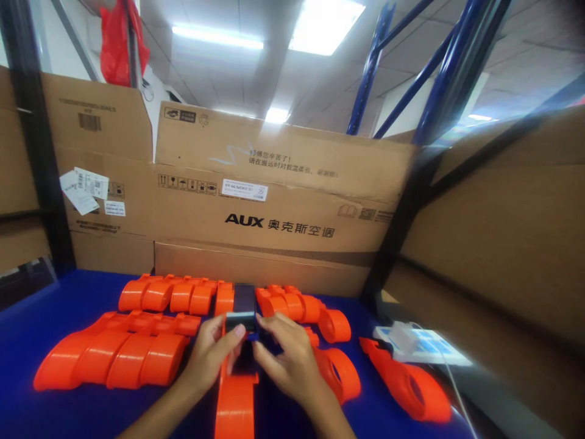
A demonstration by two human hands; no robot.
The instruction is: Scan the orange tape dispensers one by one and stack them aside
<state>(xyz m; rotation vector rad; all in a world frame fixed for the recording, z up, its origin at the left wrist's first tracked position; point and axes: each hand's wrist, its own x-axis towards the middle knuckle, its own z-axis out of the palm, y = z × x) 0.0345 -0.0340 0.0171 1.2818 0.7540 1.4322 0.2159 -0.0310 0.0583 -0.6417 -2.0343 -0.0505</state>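
gripping a small black piece [244,306] with both hands, left hand [211,356] and right hand [287,360] fingers pinched on it above an orange handle [235,399], desk [27,329] centre, orange parts [114,353] left.

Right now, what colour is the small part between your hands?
Black part, clearest in the head view.

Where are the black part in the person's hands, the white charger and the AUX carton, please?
black part [244,303]: head view, on its upper face.
white charger [402,334]: head view, on its body.
AUX carton [283,207]: head view, on its printed front.
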